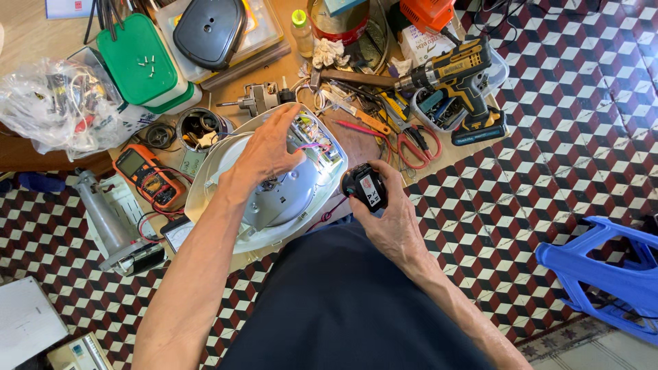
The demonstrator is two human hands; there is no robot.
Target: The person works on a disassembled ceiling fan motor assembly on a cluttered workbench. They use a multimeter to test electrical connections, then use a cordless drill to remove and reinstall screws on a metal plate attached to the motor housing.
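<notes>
Left hand [269, 147], fingers spread, rests on white appliance shell [264, 181] lying opened on workbench [27, 34]. Right hand [392, 209] grips small black device [364, 186]. I judge shell light, rigid, exposed wiring fragile; hold by rim.

Both bare forearms run up from the bottom edge. The left hand [267, 147] lies back-up at about 11 o'clock from the picture's middle, wrist bent, fingers [288, 115] spread and pointing toward 1 o'clock, tips pressed down. The right hand [387, 205], just right of centre, is curled closed, thumb side toward 10 o'clock, forearm slanting off to 5 o'clock.
</notes>
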